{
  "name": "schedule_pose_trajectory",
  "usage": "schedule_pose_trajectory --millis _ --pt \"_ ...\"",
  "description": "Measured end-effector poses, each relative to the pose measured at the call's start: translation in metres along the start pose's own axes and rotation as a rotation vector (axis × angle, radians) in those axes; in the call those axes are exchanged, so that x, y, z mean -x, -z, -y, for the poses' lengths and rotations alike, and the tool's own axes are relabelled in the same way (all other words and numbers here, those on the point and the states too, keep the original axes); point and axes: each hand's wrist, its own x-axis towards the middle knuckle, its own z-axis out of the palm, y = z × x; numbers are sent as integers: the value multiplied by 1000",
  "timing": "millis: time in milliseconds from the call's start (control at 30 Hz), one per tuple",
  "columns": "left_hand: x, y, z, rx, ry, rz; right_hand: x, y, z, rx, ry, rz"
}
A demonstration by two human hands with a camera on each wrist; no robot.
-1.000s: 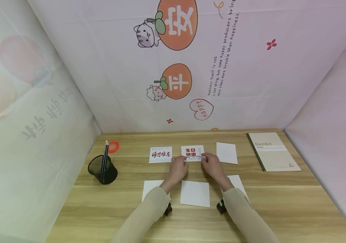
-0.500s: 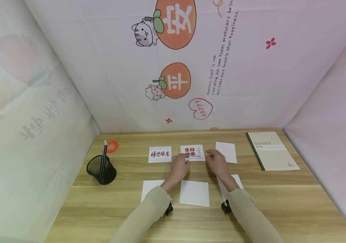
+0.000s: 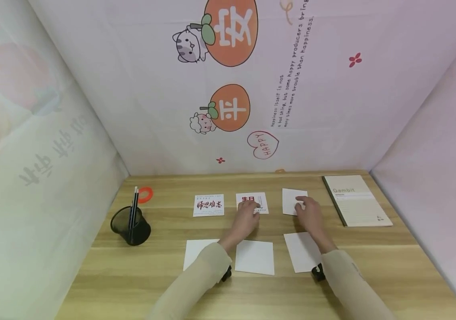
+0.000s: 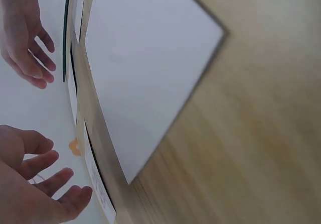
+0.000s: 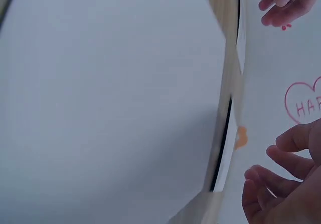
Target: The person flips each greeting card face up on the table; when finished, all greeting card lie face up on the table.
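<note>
My left hand (image 3: pixel 246 218) hovers over the near part of a white card printed with red characters (image 3: pixel 263 202) in the head view. In the left wrist view, the fingers of that left hand (image 4: pixel 37 184) are loosely bent and hold nothing. Further right, my right hand (image 3: pixel 310 215) is above the near right corner of a blank white card (image 3: pixel 290 201). Its relaxed fingers are apart from the card in the right wrist view, where the right hand (image 5: pixel 288 176) holds nothing. Another card with red script (image 3: pixel 209 205) lies flat to the left.
Three blank cards lie in a nearer row: left (image 3: pixel 197 252), middle (image 3: pixel 254 258) and right (image 3: pixel 301 253). A black mesh pen cup (image 3: pixel 140 231) with pencils and a red ring (image 3: pixel 145 194) stand at the left. A notebook (image 3: pixel 358 202) lies at the right.
My right hand has left the red-character card and moved right to the blank card. My left hand has shifted slightly right, over the red-character card. The cards have stayed in place.
</note>
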Motion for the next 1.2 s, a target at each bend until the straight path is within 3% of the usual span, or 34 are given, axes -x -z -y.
schedule_pose_trajectory --millis 267,600,900,1100,1200 --pt "-11 -18 -15 -34 -47 58 -1 9 -27 69 31 -20" --pt "-32 -36 -34 -84 -111 123 -14 23 -46 129 11 144" --pt "-49 -58 -53 -106 -90 159 -31 21 -48 188 -57 204" --pt "-56 -67 -60 -200 -83 150 -40 25 -45 204 -86 269" --pt "-58 -69 -63 -265 -67 178 -39 24 -48 205 -108 281"
